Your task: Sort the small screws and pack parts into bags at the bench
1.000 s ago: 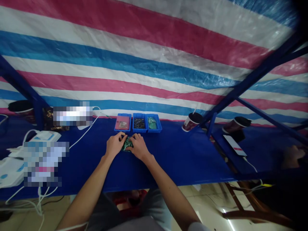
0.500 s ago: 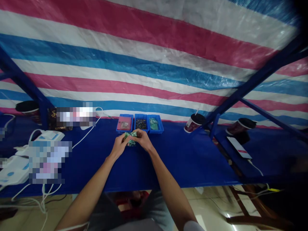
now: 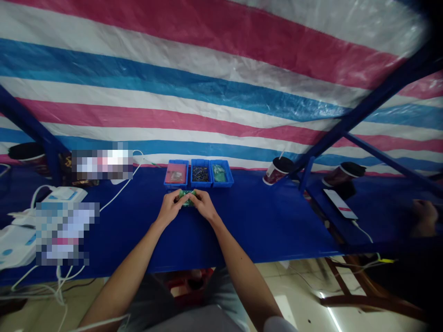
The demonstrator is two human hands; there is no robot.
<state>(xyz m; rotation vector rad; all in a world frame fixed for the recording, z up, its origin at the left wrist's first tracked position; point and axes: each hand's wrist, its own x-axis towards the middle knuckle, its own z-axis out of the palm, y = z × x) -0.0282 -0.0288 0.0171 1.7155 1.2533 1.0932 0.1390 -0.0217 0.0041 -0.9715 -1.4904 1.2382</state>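
Between my two hands is a small green packet [image 3: 187, 198], a little in front of three blue trays. My left hand [image 3: 172, 204] grips its left side, and my right hand [image 3: 203, 204] grips its right side, thumbs close together on it. The left tray holds a pink block [image 3: 176, 173] with a small pale piece on it. Dark screw-like metal pieces [image 3: 200, 174] fill the middle tray. In the right tray lie green items [image 3: 219, 173] under what looks like clear plastic.
A lidded cup [image 3: 277, 171] stands right of the trays. White power strips [image 3: 20, 235] with cables lie at the left. Farther right are a phone [image 3: 340, 204], another cup [image 3: 342, 174] and another person's hand [image 3: 426, 214]. A striped sheet [image 3: 207, 97] hangs behind the blue table [image 3: 270, 221].
The green packet now looks flatter and more level between my hands. Another person's hand has come into clearer view at the right edge. The whole view has shifted slightly.
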